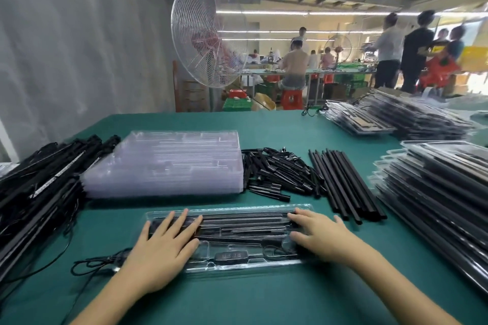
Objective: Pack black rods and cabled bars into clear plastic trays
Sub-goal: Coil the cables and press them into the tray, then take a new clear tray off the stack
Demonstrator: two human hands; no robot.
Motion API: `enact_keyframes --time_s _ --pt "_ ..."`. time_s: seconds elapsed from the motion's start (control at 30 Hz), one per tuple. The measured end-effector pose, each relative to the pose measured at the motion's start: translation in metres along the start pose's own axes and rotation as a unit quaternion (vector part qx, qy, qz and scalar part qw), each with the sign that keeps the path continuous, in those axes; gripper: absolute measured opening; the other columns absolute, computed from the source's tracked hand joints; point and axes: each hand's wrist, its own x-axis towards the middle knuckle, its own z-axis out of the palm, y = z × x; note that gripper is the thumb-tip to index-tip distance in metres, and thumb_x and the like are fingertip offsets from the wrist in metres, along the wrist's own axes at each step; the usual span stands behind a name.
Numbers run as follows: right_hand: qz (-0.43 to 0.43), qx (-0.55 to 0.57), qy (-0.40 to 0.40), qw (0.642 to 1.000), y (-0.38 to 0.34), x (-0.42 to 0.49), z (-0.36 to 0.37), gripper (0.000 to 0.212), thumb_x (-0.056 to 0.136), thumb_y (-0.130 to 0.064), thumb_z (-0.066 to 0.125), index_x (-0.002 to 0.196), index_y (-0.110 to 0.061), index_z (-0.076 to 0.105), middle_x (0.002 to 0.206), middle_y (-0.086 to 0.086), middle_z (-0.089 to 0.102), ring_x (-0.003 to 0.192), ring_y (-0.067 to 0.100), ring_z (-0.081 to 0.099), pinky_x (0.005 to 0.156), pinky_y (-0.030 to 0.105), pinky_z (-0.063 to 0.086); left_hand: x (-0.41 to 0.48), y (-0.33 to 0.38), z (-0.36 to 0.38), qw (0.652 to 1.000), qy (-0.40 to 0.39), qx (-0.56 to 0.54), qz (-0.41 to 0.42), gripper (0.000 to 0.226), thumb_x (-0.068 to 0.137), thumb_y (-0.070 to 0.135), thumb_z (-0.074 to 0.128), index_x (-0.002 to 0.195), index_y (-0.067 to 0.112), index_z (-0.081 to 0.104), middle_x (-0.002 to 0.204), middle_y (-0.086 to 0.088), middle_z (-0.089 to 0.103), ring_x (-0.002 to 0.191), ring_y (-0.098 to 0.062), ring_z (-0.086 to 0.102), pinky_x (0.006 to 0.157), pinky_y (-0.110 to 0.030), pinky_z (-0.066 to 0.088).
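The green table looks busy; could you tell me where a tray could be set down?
Bare green table lies beyond the stack of empty clear trays, and nearest you, below the filled clear tray. Crowded: black cabled bars left, loose black rods centre, packed tray stacks right.

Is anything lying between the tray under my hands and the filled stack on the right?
Yes. The long black rods lie on the table between the tray and that stack.
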Motion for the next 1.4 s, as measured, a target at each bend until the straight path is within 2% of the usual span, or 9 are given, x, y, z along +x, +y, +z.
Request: enact_keyframes --time_s 0.1,0.3,0.67,0.77,0.87,0.97,1.1,1.23,1.4 --pt "0.018 0.045 0.045 0.998 -0.019 0.015 -0.018 0.047 0.091 -0.047 0.046 0.136 -0.035 0.044 0.142 -0.005 0.046 0.133 0.018 0.037 0.112 0.058 0.011 0.004 -0.001 -0.003 0.999 -0.029 -0.016 -0.006 0.047 0.096 0.058 0.009 0.127 0.054 -0.027 0.151 0.02 -0.023 0.142 -0.008 -0.021 0.116 -0.048 -0.01" --pt "-0.022 0.007 0.033 0.999 -0.041 0.034 0.018 0.057 0.095 -0.06 0.019 0.148 -0.043 0.006 0.159 -0.006 -0.003 0.146 0.022 -0.007 0.114 0.056 -0.004 0.007 0.0 -0.008 0.998 -0.055 -0.029 -0.014 0.05 0.098 0.057 0.011 0.14 0.052 -0.015 0.156 0.016 -0.014 0.144 -0.009 -0.015 0.116 -0.049 -0.008" --pt "-0.019 0.009 0.112 0.993 -0.043 0.03 0.024 0.054 0.097 -0.055 0.022 0.147 -0.035 0.022 0.158 -0.003 0.016 0.146 0.02 0.009 0.115 0.049 0.005 -0.005 0.006 0.001 0.997 0.064 -0.035 -0.025 0.049 0.096 0.059 0.011 0.136 0.054 -0.017 0.156 0.02 -0.008 0.145 -0.004 -0.01 0.118 -0.043 -0.005" --pt "-0.054 0.02 0.285 0.957 -0.049 0.019 0.02 0.035 0.099 -0.036 0.035 0.116 -0.014 0.058 0.122 0.005 0.061 0.116 0.022 0.052 0.098 0.037 0.033 -0.006 0.007 -0.002 0.996 0.071 -0.044 -0.024 0.049 0.096 0.059 0.012 0.138 0.054 -0.014 0.156 0.021 -0.006 0.145 -0.004 -0.008 0.119 -0.043 -0.004" --pt "-0.105 0.131 0.41 0.896 -0.05 0.006 0.017 0.03 0.094 -0.013 0.051 0.063 -0.012 0.047 0.063 0.008 0.057 0.062 0.026 0.052 0.066 0.037 0.04 -0.004 0.005 -0.007 0.997 0.038 -0.062 -0.022 0.049 0.097 0.058 0.018 0.142 0.055 -0.002 0.156 0.021 -0.003 0.145 -0.004 -0.006 0.118 -0.042 -0.004" --pt "-0.025 0.349 0.395 0.849 -0.043 0.0 0.005 0.037 0.096 -0.013 0.047 0.061 -0.005 0.051 0.058 0.006 0.053 0.055 0.016 0.043 0.056 0.029 0.035 0.002 -0.003 -0.019 0.974 0.006 -0.224 -0.021 0.044 0.098 0.048 0.04 0.141 0.045 0.032 0.151 0.02 0.023 0.145 -0.007 0.012 0.119 -0.039 0.005" --pt "0.121 0.443 0.385 0.801 -0.012 0.0 -0.009 0.029 0.094 -0.014 0.045 0.075 -0.006 0.065 0.061 0.002 0.057 0.053 0.011 0.041 0.047 0.022 0.031 -0.001 -0.028 -0.043 0.83 0.162 -0.527 -0.083 0.028 0.094 0.009 0.054 0.089 0.031 0.07 0.101 0.012 0.068 0.113 -0.017 0.057 0.096 -0.032 0.039" --pt "0.18 0.425 0.176 0.87 0.021 0.001 -0.015 0.013 0.09 -0.011 0.047 0.091 -0.01 0.06 0.079 0.005 0.058 0.059 0.016 0.051 0.048 0.025 0.038 -0.002 -0.069 -0.038 0.855 0.233 -0.418 -0.198 0.027 0.09 0.0 0.054 0.081 0.02 0.068 0.097 -0.004 0.07 0.098 -0.024 0.059 0.089 -0.036 0.041" --pt "0.159 0.465 0.036 0.87 0.027 0.001 -0.025 0.01 0.091 -0.007 0.054 0.099 -0.001 0.056 0.078 0.012 0.054 0.046 0.015 0.047 0.037 0.022 0.04 0.004 -0.081 -0.023 0.9 0.1 -0.309 -0.29 0.022 0.09 0.016 0.06 0.106 0.004 0.068 0.11 -0.013 0.068 0.107 -0.031 0.06 0.093 -0.035 0.042"
